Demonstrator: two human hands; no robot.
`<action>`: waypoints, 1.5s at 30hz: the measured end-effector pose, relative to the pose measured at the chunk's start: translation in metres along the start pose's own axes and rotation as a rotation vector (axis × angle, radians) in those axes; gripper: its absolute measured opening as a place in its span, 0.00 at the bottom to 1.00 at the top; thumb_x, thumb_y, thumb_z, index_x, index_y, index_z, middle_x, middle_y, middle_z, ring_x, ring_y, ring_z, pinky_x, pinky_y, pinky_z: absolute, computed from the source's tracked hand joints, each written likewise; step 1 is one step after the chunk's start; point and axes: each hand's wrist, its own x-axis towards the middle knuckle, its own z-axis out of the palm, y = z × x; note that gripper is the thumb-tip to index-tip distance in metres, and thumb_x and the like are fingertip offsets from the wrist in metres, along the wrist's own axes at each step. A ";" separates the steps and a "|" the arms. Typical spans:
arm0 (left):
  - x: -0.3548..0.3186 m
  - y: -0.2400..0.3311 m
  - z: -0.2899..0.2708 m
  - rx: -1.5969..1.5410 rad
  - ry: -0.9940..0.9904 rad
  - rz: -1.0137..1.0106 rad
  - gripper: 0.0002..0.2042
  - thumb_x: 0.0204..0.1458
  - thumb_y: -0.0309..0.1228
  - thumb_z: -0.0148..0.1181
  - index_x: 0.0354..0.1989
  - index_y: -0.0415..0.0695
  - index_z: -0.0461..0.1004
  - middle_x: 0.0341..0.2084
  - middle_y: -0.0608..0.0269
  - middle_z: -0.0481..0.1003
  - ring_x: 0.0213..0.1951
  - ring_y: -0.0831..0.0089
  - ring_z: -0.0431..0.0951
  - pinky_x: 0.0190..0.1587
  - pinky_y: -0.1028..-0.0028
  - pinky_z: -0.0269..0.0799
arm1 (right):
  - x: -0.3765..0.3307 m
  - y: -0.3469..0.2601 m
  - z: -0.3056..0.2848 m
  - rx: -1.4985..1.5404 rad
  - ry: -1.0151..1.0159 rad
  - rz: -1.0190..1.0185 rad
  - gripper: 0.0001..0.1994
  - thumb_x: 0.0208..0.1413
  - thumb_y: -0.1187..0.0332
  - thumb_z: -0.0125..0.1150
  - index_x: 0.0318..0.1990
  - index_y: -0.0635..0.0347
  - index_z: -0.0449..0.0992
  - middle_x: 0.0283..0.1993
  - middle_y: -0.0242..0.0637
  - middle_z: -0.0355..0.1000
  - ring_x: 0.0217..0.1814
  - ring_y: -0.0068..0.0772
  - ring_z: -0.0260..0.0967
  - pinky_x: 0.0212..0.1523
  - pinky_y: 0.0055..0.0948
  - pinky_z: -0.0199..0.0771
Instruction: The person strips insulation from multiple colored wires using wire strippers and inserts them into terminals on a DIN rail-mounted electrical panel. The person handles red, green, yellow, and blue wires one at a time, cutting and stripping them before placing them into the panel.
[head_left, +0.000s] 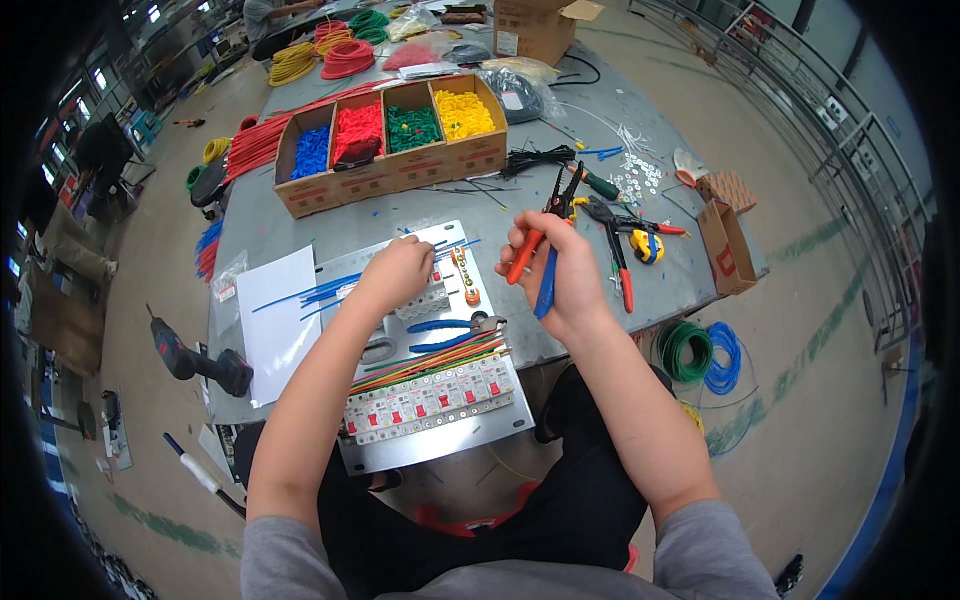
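My left hand (pixel 402 270) is over the metal mounting plate (pixel 470 432), its fingers closed on a blue wire (pixel 460 243) whose end sticks out to the right of the fingertips. More blue wires (pixel 325 290) run out left of that wrist. Under the hand sits a small grey-white breaker (pixel 430 300), partly hidden. Raised at the plate's right, my right hand (pixel 570 275) grips wire strippers (pixel 533 250) with one red and one blue handle, black jaws pointing up and away. A row of breakers with red switches (pixel 420 403) lines the plate's near side.
Blue-handled pliers (pixel 445 335) and coloured wires (pixel 440 358) lie on the plate. Beyond stands a cardboard box (pixel 400 175) of coloured terminal caps. Red-handled cutters (pixel 618 255) and a yellow tape measure (pixel 647 247) rest at right. A cordless drill (pixel 200 360) is at left.
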 end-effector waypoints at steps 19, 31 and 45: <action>-0.019 -0.029 -0.003 -0.247 0.100 0.015 0.11 0.68 0.30 0.61 0.50 0.37 0.83 0.42 0.50 0.79 0.41 0.56 0.83 0.47 0.61 0.79 | -0.003 0.005 0.018 0.023 0.001 0.021 0.09 0.70 0.61 0.62 0.39 0.55 0.76 0.33 0.28 0.75 0.35 0.25 0.75 0.43 0.31 0.80; -0.003 -0.034 0.004 -0.273 0.188 -0.072 0.09 0.63 0.30 0.66 0.44 0.37 0.84 0.35 0.51 0.83 0.37 0.57 0.85 0.44 0.60 0.80 | 0.000 0.006 0.011 -0.046 -0.022 0.031 0.10 0.72 0.59 0.60 0.44 0.56 0.74 0.36 0.31 0.74 0.40 0.31 0.75 0.49 0.36 0.76; 0.025 -0.042 0.017 -0.219 -0.008 -0.407 0.20 0.66 0.46 0.62 0.47 0.38 0.88 0.39 0.41 0.87 0.42 0.48 0.88 0.52 0.57 0.81 | 0.000 0.006 0.010 -0.083 -0.046 0.043 0.11 0.72 0.59 0.59 0.43 0.56 0.74 0.36 0.30 0.73 0.40 0.30 0.75 0.50 0.35 0.76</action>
